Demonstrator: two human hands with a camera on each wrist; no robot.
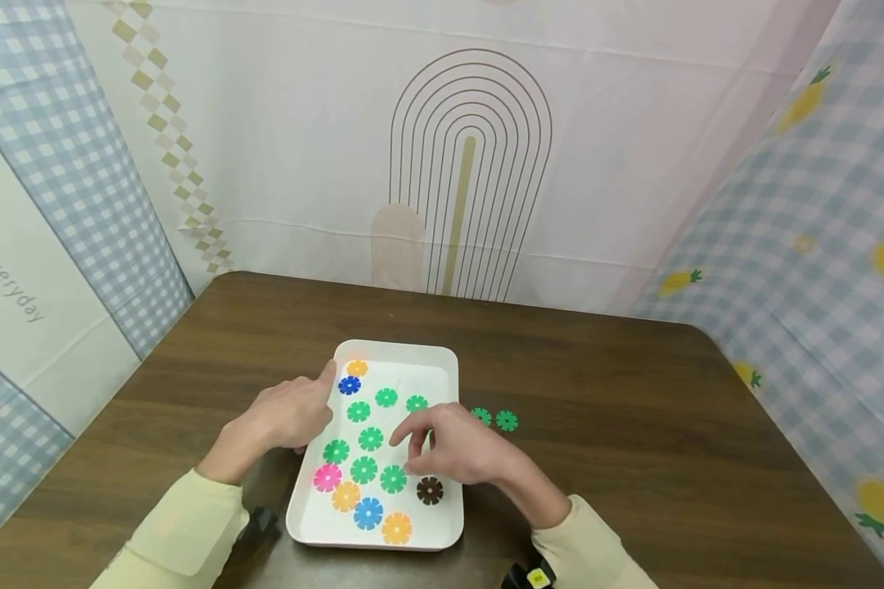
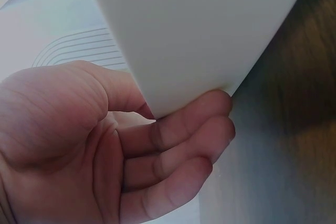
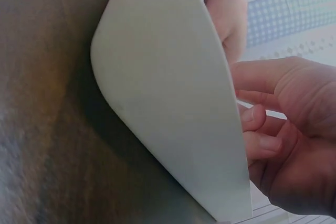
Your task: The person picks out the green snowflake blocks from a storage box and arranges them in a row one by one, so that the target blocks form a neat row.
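A white tray holds several flat, notched plastic discs. At its left rim my left hand grips the tray, the thumb over the edge and the other fingers against the outer wall in the left wrist view. My right hand is over the tray's right half, fingers bent and thumb tip beside a green disc; no disc shows between them. The right wrist view has the tray wall covering part of these fingers. A dark brown disc lies just below this hand.
Two green discs lie on the wooden table right of the tray. Inside are also pink, light blue, dark blue and orange discs. Patterned cloth hangs behind the table and at both sides.
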